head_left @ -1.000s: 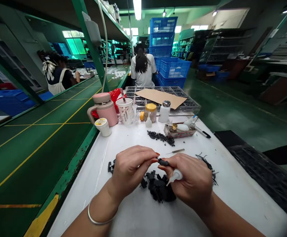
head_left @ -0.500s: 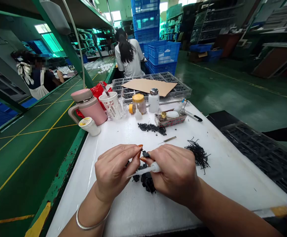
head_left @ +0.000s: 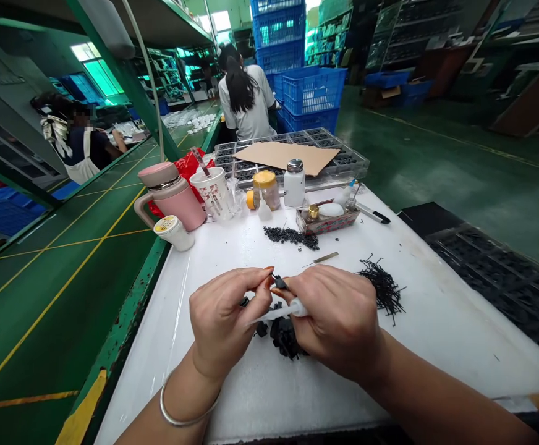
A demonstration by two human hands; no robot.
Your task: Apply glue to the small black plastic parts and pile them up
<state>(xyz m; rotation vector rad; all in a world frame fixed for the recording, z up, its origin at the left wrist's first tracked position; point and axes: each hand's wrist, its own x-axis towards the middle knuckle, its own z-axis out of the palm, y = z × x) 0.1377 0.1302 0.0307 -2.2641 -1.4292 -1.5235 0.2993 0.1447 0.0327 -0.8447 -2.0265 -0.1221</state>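
Above the white tabletop, my left hand is closed in a pinch; whatever sits between its fingertips is too small to make out. Its tips meet a small black part, which the thumb and forefinger of my right hand grip. Tucked in that same right hand is a white dropper bottle, its tapered clear nozzle pointing left across my left fingers. Beneath both hands lies a pile of black plastic parts, partly covered by them. To the right of my right hand is a heap of thin black pins.
Small black rings and a thin-tipped tool lie beyond my hands. Farther back stand a pink mug, a paper cup, a white pump bottle and a small box. Two people work nearby.
The view has shifted a little, so the table things appear slightly farther right. Both hands keep their grips, close together, and the black part shows at a slightly different tilt.
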